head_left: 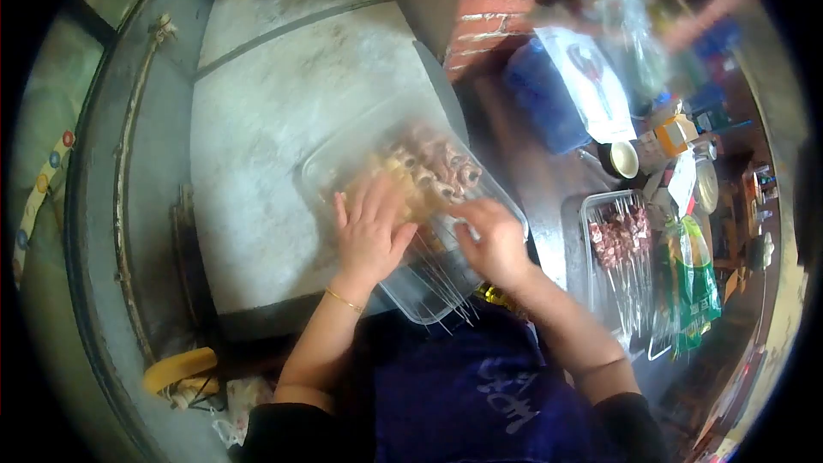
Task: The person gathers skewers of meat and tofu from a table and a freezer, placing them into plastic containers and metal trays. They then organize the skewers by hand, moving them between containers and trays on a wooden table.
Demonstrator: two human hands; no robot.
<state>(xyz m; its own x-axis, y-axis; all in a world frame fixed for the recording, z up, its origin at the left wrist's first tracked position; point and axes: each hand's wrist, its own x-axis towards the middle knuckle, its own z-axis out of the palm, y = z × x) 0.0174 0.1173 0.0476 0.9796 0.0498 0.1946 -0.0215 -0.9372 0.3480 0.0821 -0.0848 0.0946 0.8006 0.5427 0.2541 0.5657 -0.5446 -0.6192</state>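
Observation:
My left hand (370, 231) lies palm down with its fingers spread, over pale yellowish food (396, 178) in a clear plastic tray (420, 319). My right hand (490, 240) is closed in a pinch at the tray's right side, beside the meat; what its fingertips hold is hidden. Darker, rolled-looking pieces of meat (459, 173) fill the tray's upper right part. Several thin metal skewers (441, 279) lie in the lower part, and their ends reach past the near rim. Motion blur softens the yellowish food around my left fingers.
The tray rests on a pale worktop (283, 146) and overhangs its near edge. To the right, another clear tray (585, 227) holds skewered red meat (621, 238). Beside it are a green bag (699, 291), a small bowl (619, 159) and a blue package (544, 94). A brick pillar (497, 9) stands behind.

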